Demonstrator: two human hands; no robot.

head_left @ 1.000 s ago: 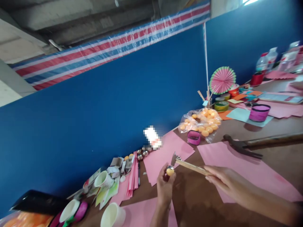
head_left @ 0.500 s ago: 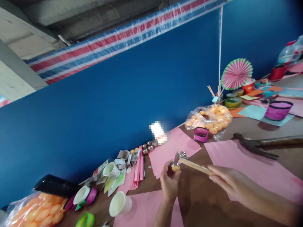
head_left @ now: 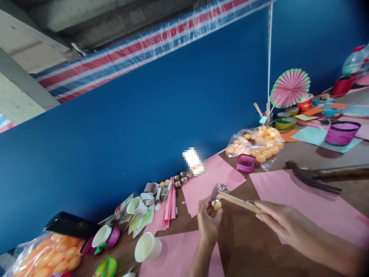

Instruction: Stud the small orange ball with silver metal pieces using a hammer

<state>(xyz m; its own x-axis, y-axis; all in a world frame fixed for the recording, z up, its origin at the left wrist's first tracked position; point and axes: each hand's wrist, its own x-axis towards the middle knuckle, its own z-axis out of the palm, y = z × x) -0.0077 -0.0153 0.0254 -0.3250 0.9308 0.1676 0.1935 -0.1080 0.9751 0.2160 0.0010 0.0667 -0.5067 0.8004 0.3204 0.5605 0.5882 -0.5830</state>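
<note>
Head view is showing the left hand (head_left: 209,224) pinching a silver-and-yellow ball (head_left: 216,205), probably light, slick and thin-shelled, best held by its sides, near the head of a small hammer (head_left: 238,201) that the right hand (head_left: 276,218) is gripping by its wooden handle.

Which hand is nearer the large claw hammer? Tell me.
Right. The right hand is in front of the large claw hammer, to its left; the left hand is farther left.

Craft workshop, apparently: claw hammer (head_left: 312,176), paper fan (head_left: 290,88).
</note>
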